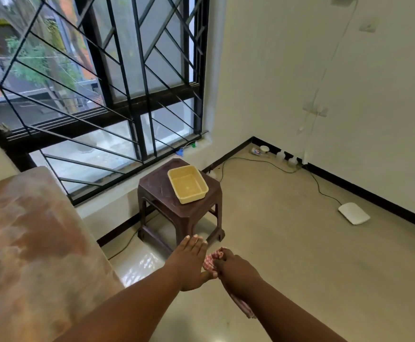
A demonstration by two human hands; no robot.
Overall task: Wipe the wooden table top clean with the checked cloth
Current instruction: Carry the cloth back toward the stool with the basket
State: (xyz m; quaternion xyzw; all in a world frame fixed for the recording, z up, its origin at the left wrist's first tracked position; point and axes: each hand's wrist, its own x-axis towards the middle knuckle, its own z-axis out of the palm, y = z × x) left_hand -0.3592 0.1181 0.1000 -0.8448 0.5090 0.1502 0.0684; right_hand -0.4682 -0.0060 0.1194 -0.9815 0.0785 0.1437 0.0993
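The wooden table top [29, 243] fills the lower left, brown with pale smeared patches. The red-and-white checked cloth [211, 261] is bunched in my right hand [233, 270], and one end hangs below my wrist. My left hand [191, 260] is held flat with fingers straight, right beside the cloth; its thumb touches the cloth. Both hands hover over the floor, to the right of the table edge.
A dark brown plastic stool [184, 206] stands ahead with a yellow plastic basket [188, 183] on top. A barred window [90, 82] runs behind the table. A white device [353, 213] with a black cable lies on the floor at right. Small containers [260, 151] sit in the corner.
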